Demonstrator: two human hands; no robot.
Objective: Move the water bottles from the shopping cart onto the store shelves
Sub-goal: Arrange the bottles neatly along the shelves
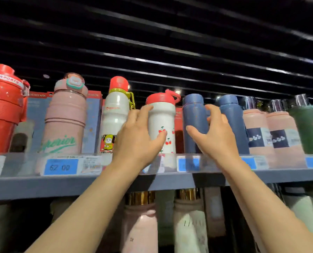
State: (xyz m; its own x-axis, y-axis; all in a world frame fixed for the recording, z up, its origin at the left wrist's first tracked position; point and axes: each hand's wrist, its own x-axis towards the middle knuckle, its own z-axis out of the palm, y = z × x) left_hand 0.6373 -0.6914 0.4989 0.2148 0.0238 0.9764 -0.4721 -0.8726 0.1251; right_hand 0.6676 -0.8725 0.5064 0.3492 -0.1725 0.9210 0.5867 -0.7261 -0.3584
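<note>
A grey store shelf [42, 185] under a dark slatted ceiling carries a row of upright water bottles behind a clear front lip with blue price tags [60, 167]. The left hand [137, 137] grasps a white cherry-print bottle [162, 125] with a red lid, standing near the middle of the shelf's front edge. Just beside it, the right hand [214, 134] curls round a blue bottle [194, 121], fingers behind, thumb in front. A second blue bottle [233, 123] stands beside that hand, toward the shelf's right end.
</note>
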